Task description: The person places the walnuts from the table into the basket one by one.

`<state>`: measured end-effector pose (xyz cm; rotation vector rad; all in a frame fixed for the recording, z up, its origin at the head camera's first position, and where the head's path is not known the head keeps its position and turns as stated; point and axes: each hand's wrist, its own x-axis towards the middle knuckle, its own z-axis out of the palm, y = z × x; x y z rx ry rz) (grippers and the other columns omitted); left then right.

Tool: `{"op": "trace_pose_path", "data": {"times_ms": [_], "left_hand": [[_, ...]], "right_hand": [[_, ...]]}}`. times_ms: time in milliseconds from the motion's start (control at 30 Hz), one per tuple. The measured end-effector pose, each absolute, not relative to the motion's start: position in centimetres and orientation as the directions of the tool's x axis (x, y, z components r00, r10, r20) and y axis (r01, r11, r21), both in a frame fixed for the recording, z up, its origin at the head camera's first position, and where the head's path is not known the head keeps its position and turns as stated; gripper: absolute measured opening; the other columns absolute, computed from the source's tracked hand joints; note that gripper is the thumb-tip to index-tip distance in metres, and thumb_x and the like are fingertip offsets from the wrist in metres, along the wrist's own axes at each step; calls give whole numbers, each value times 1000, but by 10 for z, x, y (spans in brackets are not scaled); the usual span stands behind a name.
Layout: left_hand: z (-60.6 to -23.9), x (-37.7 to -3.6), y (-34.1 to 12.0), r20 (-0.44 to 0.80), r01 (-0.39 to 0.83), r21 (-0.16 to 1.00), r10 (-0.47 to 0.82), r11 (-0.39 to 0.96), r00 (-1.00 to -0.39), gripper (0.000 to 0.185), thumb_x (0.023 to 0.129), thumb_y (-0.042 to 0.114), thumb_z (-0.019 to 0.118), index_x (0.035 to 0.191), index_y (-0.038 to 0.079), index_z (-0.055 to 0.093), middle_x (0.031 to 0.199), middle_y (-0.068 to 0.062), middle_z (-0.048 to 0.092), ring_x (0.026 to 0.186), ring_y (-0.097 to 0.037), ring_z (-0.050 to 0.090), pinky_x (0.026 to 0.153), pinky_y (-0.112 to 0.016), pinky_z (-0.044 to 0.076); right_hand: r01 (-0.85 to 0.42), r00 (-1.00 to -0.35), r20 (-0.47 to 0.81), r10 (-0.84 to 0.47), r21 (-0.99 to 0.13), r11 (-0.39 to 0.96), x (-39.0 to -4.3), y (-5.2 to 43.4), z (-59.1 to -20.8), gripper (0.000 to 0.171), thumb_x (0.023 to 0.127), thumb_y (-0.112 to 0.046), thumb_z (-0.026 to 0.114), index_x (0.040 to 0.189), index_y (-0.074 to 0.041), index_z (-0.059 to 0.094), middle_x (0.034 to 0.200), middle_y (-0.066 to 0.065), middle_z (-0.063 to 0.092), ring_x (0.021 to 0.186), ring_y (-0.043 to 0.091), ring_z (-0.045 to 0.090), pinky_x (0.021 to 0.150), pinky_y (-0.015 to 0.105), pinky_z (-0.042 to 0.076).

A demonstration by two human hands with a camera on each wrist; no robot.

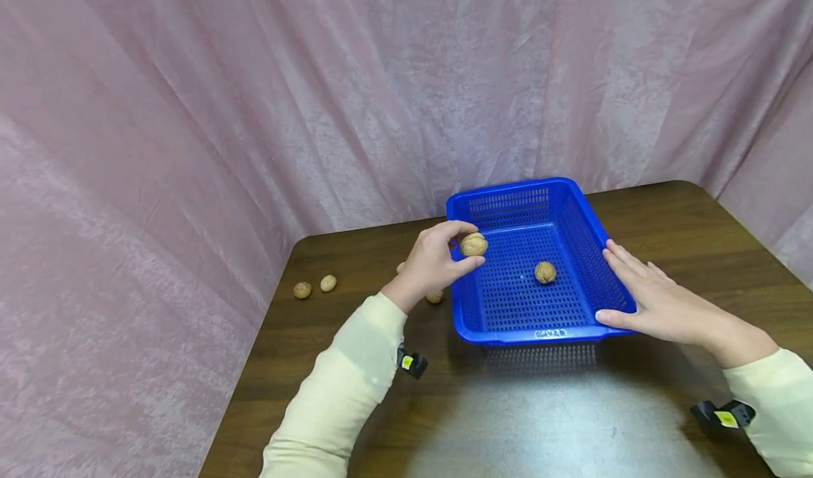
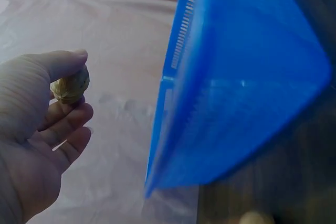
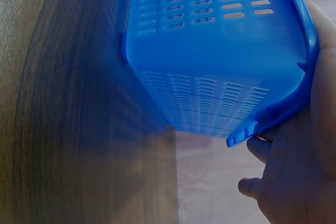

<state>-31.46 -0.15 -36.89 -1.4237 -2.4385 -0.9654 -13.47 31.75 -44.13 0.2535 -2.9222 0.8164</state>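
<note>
Tan walnut [image 1: 473, 244] pinched between thumb and fingertips of left hand [image 1: 434, 265], held just over the left rim of the blue basket [image 1: 587, 234], above its perforated floor; basket lies directly to the right of that hand, long axis running away from the person; right hand [image 1: 654, 298] spread flat, fingers straight, pressed along the basket's right wall, thumb at the near corner; left hand is the nearer one to the loose nuts; count: one walnut in hand, one walnut in basket [image 1: 545, 272], two walnuts [image 1: 315, 287] apart at the table's [image 1: 686, 238] far-left edge, two more partly hidden behind the left hand; one basket.
</note>
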Motion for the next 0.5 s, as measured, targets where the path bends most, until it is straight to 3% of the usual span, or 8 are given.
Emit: {"op": "trace_pose_path", "data": {"times_ms": [267, 500], "left_hand": [[-353, -337, 66, 267, 731, 540, 739, 416, -618, 42, 83, 30, 77, 120, 15, 63, 101, 9, 64, 88, -4, 58, 75, -17, 46], [-370, -358, 104, 169, 629, 623, 705, 465, -689, 38, 83, 27, 78, 116, 16, 64, 92, 10, 64, 81, -4, 59, 71, -17, 47]], "right_hand": [[-204, -977, 156, -144, -505, 839, -135, 317, -442, 99, 85, -42, 70, 153, 0, 13, 160, 15, 3, 144, 40, 7, 112, 61, 2], [-207, -976, 164, -142, -500, 841, -135, 317, -441, 99, 84, -42, 71, 153, 0, 13, 160, 15, 4, 144, 40, 8, 113, 59, 2]]}}
